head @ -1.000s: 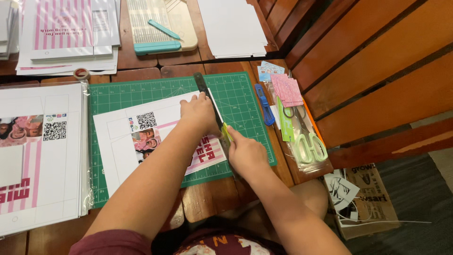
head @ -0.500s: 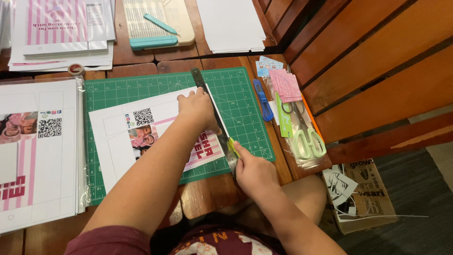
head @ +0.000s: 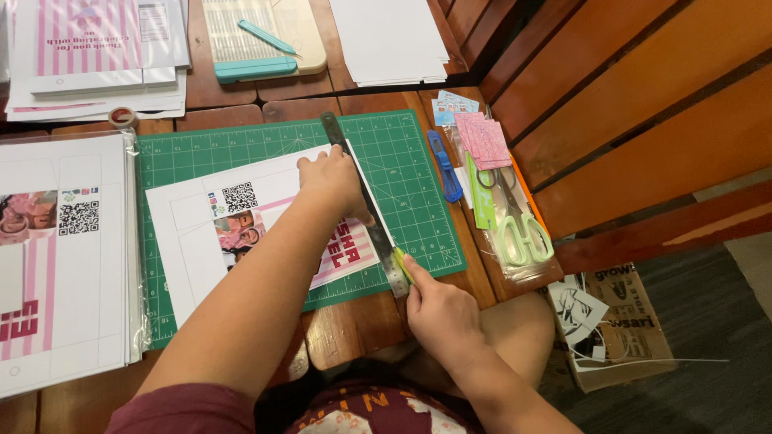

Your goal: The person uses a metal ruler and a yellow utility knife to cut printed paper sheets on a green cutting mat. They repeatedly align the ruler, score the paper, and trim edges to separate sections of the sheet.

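Left hand [head: 334, 181] presses flat, unclenched, on the steel ruler [head: 366, 209] to pin the printed sheet [head: 241, 217] to the cutting mat [head: 402, 161]; right hand [head: 442, 317] grasps the yellow knife [head: 403, 266] at the tabletop's near edge

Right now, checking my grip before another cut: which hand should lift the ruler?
Left, probably. The left hand already presses on the ruler, while the right hand grips the cutter at its near end.
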